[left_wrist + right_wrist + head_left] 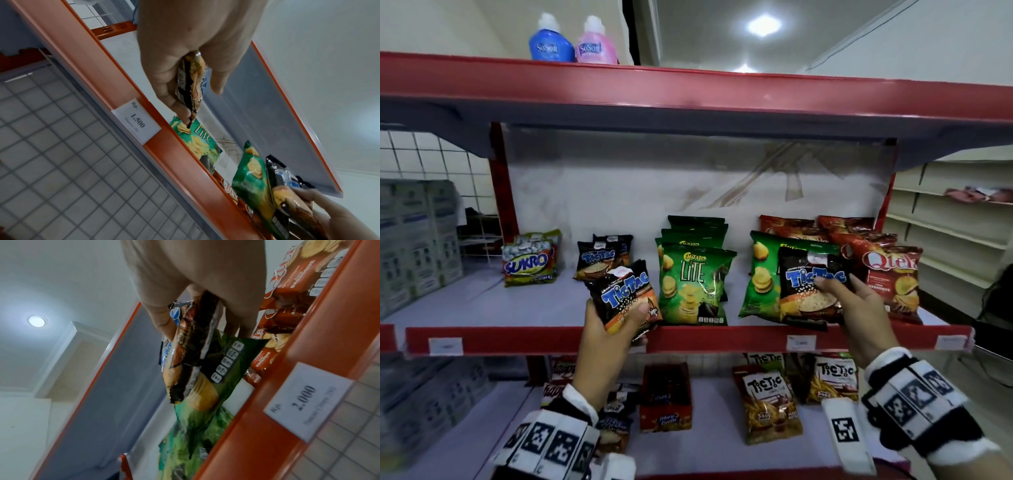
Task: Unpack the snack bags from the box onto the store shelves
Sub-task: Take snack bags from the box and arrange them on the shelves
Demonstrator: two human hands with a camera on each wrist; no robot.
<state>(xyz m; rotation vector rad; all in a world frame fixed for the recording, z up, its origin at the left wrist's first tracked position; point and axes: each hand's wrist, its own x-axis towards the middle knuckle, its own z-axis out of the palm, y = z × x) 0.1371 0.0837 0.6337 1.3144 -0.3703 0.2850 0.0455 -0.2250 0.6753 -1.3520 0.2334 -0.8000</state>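
Red shelf (pixel 688 337): middle tier of the rack, its front lip carrying white price tags; the snack bags stand on its pale deck.
Left grip (pixel 607 334): the person's left hand, thumb across the front and fingers behind, holds a black Tic Tac bag (pixel 625 296), tilted, just above the shelf lip and left of the green bags.
Right grip (pixel 859 310): the right hand pinches a second black Tic Tac bag (pixel 810 284) by its right edge, upright, in front of a green bag.
Shelved Tic Tac bags (pixel 599 255): two black ones standing further back, behind the left-hand bag.
Chitato Lite bags (pixel 693 284): a green row at mid-shelf, one behind another.
Qtela bags (pixel 893 277): red, at the right end, just beside the right hand.
Sukro bag (pixel 529 260): near the left post, apart from the rest.
Softener bottles (pixel 573 42): blue and pink, side by side on the top shelf.
Lower shelf (pixel 709 442): more Tic Tac packs and a red carton.
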